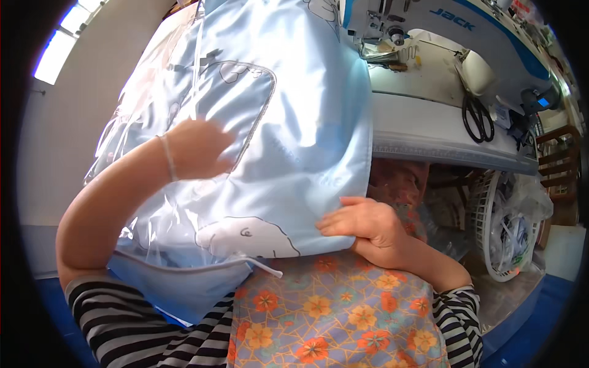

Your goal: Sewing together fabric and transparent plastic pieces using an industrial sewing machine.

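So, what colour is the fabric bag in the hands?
Light blue fabric bag with clear plastic panel, seen in the head view.

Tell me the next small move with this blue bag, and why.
Probably slide the left hand farther in to push the panel flat. It sits inside the light blue bag under clear plastic, while the right hand pinches the lower edge, and the fabric looks bunched.

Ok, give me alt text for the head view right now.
Two hands hold up a light blue fabric bag with clear plastic panels: left hand flat against it, right hand pinching its lower edge. Behind sits a sewing machine with black scissors.
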### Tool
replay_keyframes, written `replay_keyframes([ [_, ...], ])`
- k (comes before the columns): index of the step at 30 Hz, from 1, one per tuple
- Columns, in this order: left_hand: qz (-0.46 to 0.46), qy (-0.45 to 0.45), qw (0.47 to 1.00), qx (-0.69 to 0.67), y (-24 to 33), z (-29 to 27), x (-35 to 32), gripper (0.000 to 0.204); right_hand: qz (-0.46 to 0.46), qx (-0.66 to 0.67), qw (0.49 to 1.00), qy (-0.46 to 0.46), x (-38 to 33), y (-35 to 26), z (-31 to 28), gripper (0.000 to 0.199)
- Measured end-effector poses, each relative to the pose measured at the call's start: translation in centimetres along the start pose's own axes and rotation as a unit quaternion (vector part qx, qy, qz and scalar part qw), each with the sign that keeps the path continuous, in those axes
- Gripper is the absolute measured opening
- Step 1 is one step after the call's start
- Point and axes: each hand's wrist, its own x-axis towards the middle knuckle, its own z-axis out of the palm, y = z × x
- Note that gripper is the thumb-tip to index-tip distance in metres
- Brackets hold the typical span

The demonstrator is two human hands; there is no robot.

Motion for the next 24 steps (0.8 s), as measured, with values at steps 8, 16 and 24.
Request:
replay_keyframes([
  [8,0.122,0.376,0.917,-0.048,10.5,-3.0,14.1,0.051,0.145,0.074,0.987,-0.006,-0.9,1.4,-2.2,0.021],
  [16,0.124,0.460,0.878,-0.041,8.3,-2.9,18.1,0.039,0.194,0.152,0.967,0.069,1.0,4.3,-3.3,0.024],
  [24,0.107,0.500,0.851,-0.121,7.1,-3.3,19.4,0.042,0.075,-0.009,0.996,0.051,1.3,6.2,-5.0,0.017],
])
